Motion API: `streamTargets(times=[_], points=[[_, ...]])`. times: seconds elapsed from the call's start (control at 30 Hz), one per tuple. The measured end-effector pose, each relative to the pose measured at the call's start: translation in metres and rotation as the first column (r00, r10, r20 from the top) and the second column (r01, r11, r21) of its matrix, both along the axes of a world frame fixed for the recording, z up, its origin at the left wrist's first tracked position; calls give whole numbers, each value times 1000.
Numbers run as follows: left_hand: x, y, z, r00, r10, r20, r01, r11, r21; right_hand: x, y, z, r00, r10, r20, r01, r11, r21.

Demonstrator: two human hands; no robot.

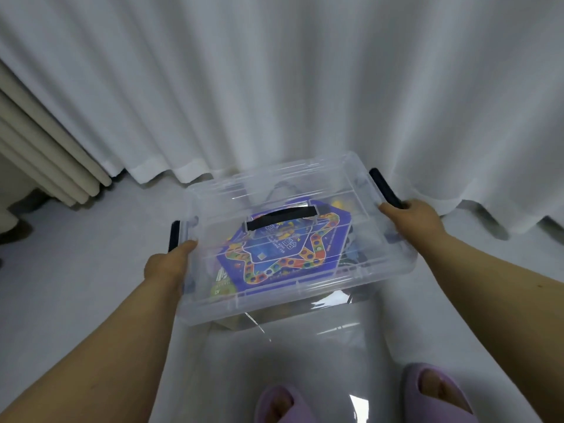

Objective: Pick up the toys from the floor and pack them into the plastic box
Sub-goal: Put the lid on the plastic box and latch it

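The clear plastic box [375, 264] sits in the middle of the view with its lid on, a black carry handle [282, 219] on top. Through the lid I see a blue hexagonal game board [283, 254] and other toys beneath it. My left hand [169, 262] grips the box's left end by the dark latch [174, 235], thumb on the lid. My right hand [410, 218] grips the right end at the other dark latch [385, 187]. Whether the box rests on the floor or is lifted, I cannot tell.
White curtains [274, 87] hang right behind the box, down to the glossy grey floor [76, 294]. A beige ribbed panel [45, 154] stands at the left. My feet in purple slippers [436, 392] are at the bottom edge, close to the box.
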State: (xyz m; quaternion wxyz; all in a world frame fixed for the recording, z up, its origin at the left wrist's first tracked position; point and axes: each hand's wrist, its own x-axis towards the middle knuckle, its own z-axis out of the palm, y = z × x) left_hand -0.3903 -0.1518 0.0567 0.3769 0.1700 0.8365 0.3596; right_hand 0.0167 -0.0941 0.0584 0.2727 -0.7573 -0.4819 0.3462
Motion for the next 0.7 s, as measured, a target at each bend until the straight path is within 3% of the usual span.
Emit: streamTargets(times=[0.07, 0.2, 0.47, 0.57, 0.7], points=[[4, 2, 1, 965, -57, -257, 45, 998, -52, -4, 3, 3, 968, 105, 230, -109, 994, 5], [12, 3, 8, 831, -226, -508, 156, 972, -178, -7, 13, 9, 905, 168, 392, -150, 986, -78], [33, 40, 15, 554, -427, -715, 319, 902, -291, 13, 50, 26, 808, 248, 534, -222, 968, -114], [37, 62, 16, 501, -443, -743, 335, 892, -305, 26, 70, 31, 785, 234, 574, -241, 968, -66], [21, 87, 21, 455, -479, -751, 352, 871, -343, 34, 98, 46, 808, 295, 511, -240, 955, -173]])
